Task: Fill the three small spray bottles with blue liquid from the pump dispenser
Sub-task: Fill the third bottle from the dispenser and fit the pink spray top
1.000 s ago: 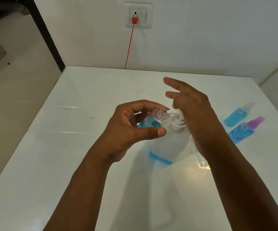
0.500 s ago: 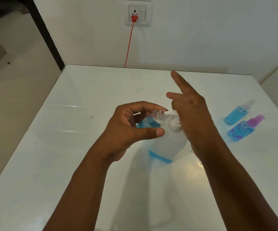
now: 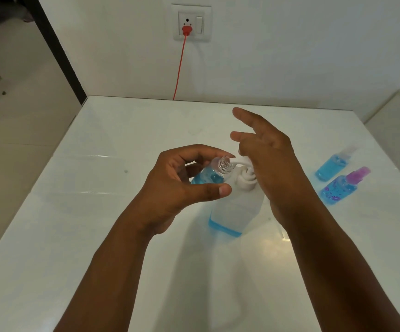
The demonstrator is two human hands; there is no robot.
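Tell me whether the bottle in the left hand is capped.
Uncapped: the small spray bottle shows a bare threaded neck at the pump dispenser spout.

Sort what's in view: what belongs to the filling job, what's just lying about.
Job: pump dispenser; open bottle in left hand; right hand on the pump; two capped bottles lying on the table.
Lying about: red plug, socket.
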